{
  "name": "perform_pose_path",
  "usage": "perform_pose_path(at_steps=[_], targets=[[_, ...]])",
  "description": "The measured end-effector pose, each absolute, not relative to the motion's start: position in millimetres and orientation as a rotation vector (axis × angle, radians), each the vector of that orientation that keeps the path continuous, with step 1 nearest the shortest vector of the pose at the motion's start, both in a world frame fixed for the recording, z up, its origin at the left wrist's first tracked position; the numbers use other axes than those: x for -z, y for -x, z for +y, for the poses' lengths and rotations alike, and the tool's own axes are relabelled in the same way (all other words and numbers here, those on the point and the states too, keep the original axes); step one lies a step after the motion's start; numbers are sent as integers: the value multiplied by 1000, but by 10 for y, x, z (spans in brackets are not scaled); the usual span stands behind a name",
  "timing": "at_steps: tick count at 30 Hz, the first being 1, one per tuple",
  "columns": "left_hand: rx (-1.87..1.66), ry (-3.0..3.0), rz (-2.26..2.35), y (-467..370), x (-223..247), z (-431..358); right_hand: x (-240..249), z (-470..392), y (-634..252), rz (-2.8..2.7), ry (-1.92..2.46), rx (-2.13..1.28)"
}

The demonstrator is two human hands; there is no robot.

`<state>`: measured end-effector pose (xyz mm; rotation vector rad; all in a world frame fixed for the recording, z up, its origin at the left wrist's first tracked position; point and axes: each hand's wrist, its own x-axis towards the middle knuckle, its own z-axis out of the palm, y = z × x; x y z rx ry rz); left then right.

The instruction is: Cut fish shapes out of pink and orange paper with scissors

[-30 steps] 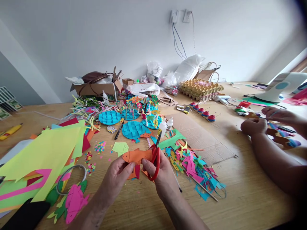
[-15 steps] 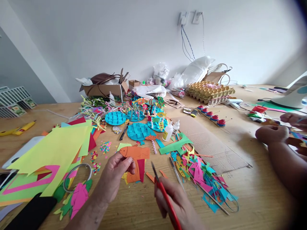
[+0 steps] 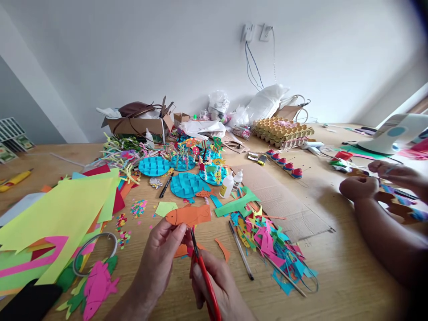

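Observation:
My left hand (image 3: 159, 249) pinches the lower edge of an orange paper fish (image 3: 189, 215), which has an eye and outline drawn on it in black. Red-handled scissors (image 3: 204, 273) are gripped in my right hand (image 3: 217, 283), their blades pointing up at the bottom edge of the orange paper, close to my left fingertips. Whether the blades touch the paper I cannot tell. Beneath the hands lie orange paper scraps (image 3: 222, 249), and further pieces there are partly hidden. A silver pen (image 3: 241, 250) rests to the right of the scissors.
Yellow paper sheets (image 3: 56, 209), a tape roll (image 3: 78, 258) and pink paper fish (image 3: 98, 285) lie left. Blue discs (image 3: 189, 185) and glue bottles (image 3: 226, 186) stand ahead. Colourful scraps (image 3: 277, 243) and cardboard (image 3: 287, 205) are right, beyond which another person's hands (image 3: 363, 187) work.
My right hand has brought the scissors left and up to the orange fish. The fish is now held more level, its hanging lower part no longer showing. The view has shifted slightly right.

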<state>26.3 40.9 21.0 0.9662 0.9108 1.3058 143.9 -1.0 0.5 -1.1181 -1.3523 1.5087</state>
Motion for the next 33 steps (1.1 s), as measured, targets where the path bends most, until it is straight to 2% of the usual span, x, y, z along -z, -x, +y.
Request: perform_pose_path(at_steps=[6, 33], targets=[[-1256, -924, 910, -255, -226, 410, 33, -4, -1523, -1454, 1067, -1407], [-988, -926, 904, -154, -367, 418, -120, -5, -1813, -1756, 1288, -1429]])
